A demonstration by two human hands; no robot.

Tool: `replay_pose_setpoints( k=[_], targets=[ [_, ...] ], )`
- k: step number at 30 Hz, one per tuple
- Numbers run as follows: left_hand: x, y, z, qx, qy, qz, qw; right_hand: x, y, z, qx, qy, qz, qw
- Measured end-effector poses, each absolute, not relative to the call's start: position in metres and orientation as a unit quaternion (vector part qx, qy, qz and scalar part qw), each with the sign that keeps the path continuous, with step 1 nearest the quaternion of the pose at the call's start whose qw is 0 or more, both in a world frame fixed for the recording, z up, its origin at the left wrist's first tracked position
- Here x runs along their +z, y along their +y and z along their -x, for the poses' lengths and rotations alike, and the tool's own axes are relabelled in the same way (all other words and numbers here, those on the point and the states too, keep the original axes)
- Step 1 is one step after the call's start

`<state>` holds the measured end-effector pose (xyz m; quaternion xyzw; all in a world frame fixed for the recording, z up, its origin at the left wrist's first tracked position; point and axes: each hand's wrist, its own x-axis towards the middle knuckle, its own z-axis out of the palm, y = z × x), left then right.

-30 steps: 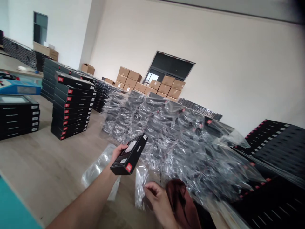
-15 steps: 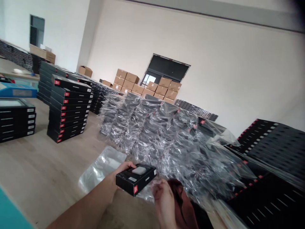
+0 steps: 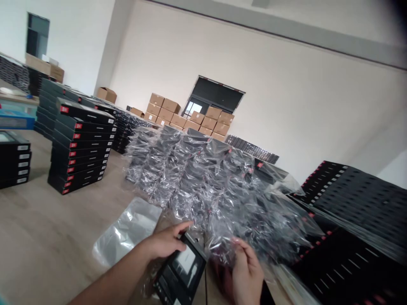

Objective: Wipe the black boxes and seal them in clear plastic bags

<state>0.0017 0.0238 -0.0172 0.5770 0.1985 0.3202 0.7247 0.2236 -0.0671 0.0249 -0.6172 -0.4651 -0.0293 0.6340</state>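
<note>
A black box point(image 3: 181, 271) with a pale picture or window on its face is in my left hand point(image 3: 167, 243). Its thumb lies on the box's upper edge, the index finger stretches out past it, and the other fingers are hidden. The box tilts steeply, its lower end near the bottom of the view. To its right, my right hand point(image 3: 248, 267) pinches thin clear plastic film point(image 3: 222, 245). Some clear film also shows beside the box; I cannot tell whether it wraps the box. A flat clear plastic bag point(image 3: 130, 228) lies on the table left of my left hand.
Plastic-wrapped dark boxes point(image 3: 197, 169) are piled right in front of my hands. Stacks of black boxes point(image 3: 81, 148) with red labels stand at left. More black boxes point(image 3: 359, 203) rise at right. Brown cartons point(image 3: 190, 120) are stacked behind.
The box has swung from nearly level to steeply tilted, its broad face now toward me. My right hand has moved right and the film stands out more by its fingers. The view has shifted slightly right.
</note>
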Motion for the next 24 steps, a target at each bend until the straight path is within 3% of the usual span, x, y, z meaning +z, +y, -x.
replay_pose_setpoints(
  k=[5, 13, 19, 24],
  targets=[
    [-0.008, 0.018, -0.006, 0.313, 0.252, -0.699, 0.592, 0.013, -0.073, -0.21, 0.003, -0.553, 0.62, 0.556],
    [-0.015, 0.012, -0.013, 0.282, 0.258, -0.765, 0.519, 0.005, -0.07, -0.204, 0.013, -0.675, 0.605, 0.423],
    [-0.02, 0.008, -0.023, 0.322, 0.328, -0.717, 0.524, 0.003, -0.072, -0.2, -0.11, -0.587, 0.667, 0.444],
    [-0.024, 0.013, -0.027, 0.362, 0.315, -0.643, 0.597, 0.002, -0.073, -0.191, -0.102, -0.647, 0.673, 0.343]
  ],
)
